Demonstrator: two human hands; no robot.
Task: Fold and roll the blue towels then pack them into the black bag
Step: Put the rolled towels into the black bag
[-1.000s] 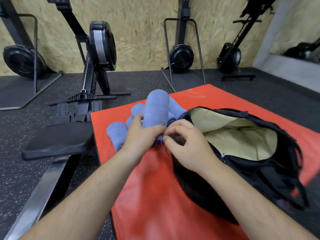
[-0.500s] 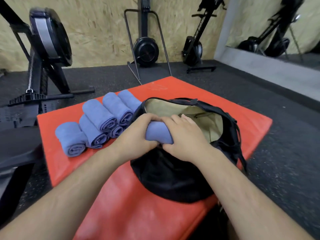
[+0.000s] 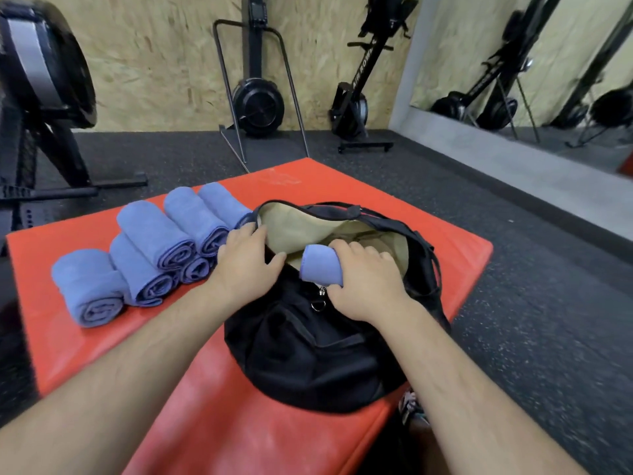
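A black bag (image 3: 308,351) with a tan lining lies unzipped on a red mat (image 3: 191,423). My right hand (image 3: 366,282) grips a rolled blue towel (image 3: 320,267) at the bag's near rim, one end pointing into the mouth. My left hand (image 3: 245,258) grips the left edge of the bag's mouth, fingers curled over the rim. Several rolled blue towels (image 3: 154,255) lie stacked in a pile on the mat, left of the bag.
Black rowing machines stand around: one close at the left (image 3: 37,108), one upright at the back wall (image 3: 257,97), another at the back right (image 3: 363,97). A mirror (image 3: 534,73) lines the right wall. Dark rubber floor (image 3: 534,303) surrounds the mat.
My left hand has let go of the rolled towel and taken the bag's rim. My right hand alone now carries the towel over the bag's mouth.
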